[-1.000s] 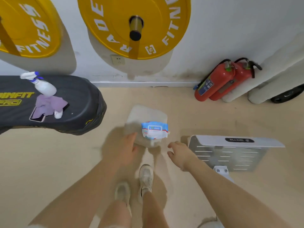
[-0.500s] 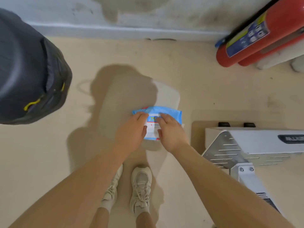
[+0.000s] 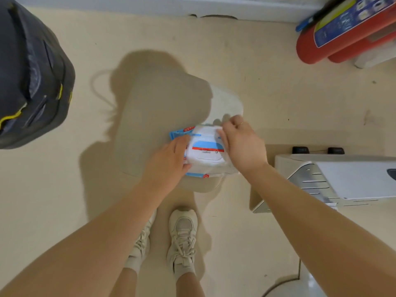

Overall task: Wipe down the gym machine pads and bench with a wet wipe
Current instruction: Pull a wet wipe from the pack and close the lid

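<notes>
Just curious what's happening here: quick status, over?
Left hand steadying wet wipe pack. Right hand pinching wipe at the pack's top. Nothing in the way.

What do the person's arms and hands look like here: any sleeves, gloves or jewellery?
Both forearms are bare to the frame edge, with no sleeves, gloves or watch in view. The right hand seems to carry a thin ring on one finger; it is small and blurred. The left hand shows no jewellery. Below are pale lace-up trainers and light socks.
</notes>
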Demonstrator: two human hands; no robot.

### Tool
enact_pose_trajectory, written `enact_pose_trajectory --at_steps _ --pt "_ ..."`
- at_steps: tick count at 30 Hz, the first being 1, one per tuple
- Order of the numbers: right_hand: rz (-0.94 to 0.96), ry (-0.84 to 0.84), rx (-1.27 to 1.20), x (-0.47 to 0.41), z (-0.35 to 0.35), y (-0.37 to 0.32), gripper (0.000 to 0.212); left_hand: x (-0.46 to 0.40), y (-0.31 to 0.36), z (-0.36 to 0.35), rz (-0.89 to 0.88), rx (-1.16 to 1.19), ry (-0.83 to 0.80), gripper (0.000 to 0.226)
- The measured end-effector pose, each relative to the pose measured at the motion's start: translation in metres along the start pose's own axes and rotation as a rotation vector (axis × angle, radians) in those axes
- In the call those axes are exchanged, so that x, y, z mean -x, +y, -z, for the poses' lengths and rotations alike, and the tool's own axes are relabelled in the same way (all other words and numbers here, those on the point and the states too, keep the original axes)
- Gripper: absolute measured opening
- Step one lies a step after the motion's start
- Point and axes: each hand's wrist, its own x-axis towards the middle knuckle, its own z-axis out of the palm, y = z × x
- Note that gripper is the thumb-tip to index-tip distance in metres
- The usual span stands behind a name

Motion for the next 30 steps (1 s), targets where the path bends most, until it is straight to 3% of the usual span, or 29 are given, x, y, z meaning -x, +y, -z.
enact_pose_trajectory --at_steps 3,5,8,10,13,20,23,27,30 --pt "-0.401 0.164 -0.274 -0.005 -0.002 -0.006 0.013 0.001 0.0 -0.005 -0.078 -0.105 -0.01 0.068" --pt "-0.54 0.22 -0.482 0.0 -0.008 -0.011 0.013 -0.001 -0.001 -0.007 -0.083 -0.165 0.0 0.068" --pt "-0.463 0.118 -0.582 0.016 -0.017 -0.02 0.006 -0.005 -0.002 -0.009 -0.043 -0.19 -0.001 0.078" --pt "-0.366 0.009 -0.494 0.032 -0.03 -0.026 0.016 -0.009 0.003 -0.004 -0.012 -0.191 -0.028 0.088" --pt "-0.379 0.087 -0.373 0.047 -0.045 -0.032 0.026 -0.018 0.012 0.0 0.058 -0.237 -0.149 0.088" --pt "-0.803 0.18 -0.532 0.032 -0.056 -0.053 0.024 -0.029 0.01 0.001 0.084 -0.225 -0.214 0.087" --pt "-0.868 0.203 -0.522 0.029 -0.053 -0.065 0.022 -0.027 0.011 -0.001 0.078 -0.216 -0.175 0.085" --pt "-0.877 0.24 -0.549 0.031 -0.054 -0.073 0.035 -0.026 0.009 -0.003 0.061 -0.222 -0.153 0.084" --pt "-0.939 0.303 -0.522 0.025 -0.054 -0.073 0.024 -0.026 0.009 -0.005 0.063 -0.231 -0.163 0.086"
